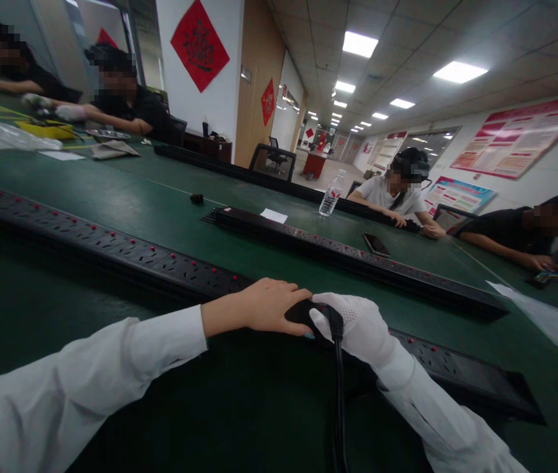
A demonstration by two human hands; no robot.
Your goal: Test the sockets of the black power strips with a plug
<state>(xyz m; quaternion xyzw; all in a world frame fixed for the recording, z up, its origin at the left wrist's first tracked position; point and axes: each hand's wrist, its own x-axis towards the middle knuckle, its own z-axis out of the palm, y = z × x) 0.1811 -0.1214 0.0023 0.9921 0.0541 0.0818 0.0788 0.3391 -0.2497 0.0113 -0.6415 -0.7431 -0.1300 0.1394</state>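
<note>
A long black power strip (161, 259) with a row of sockets and small red parts runs across the green table, from the far left to the lower right. Bare, my left hand (272, 305) lies over its middle, with the fingers and thumb gripping the strip's sides. In a white glove, my right hand (358, 325) is closed around a black plug (333, 320) at the strip, right beside my left fingertips. From the plug a black cable (341, 401) hangs toward me. Whether the plug's pins are in a socket is hidden.
Beyond lies a second black strip (358, 256), with a phone (376, 244), a water bottle (331, 194) and a white paper (274, 215) near it. A small black piece (197, 198) is at centre left. Several people sit around the table (239, 394). Plastic sheet (549, 318) lies at right.
</note>
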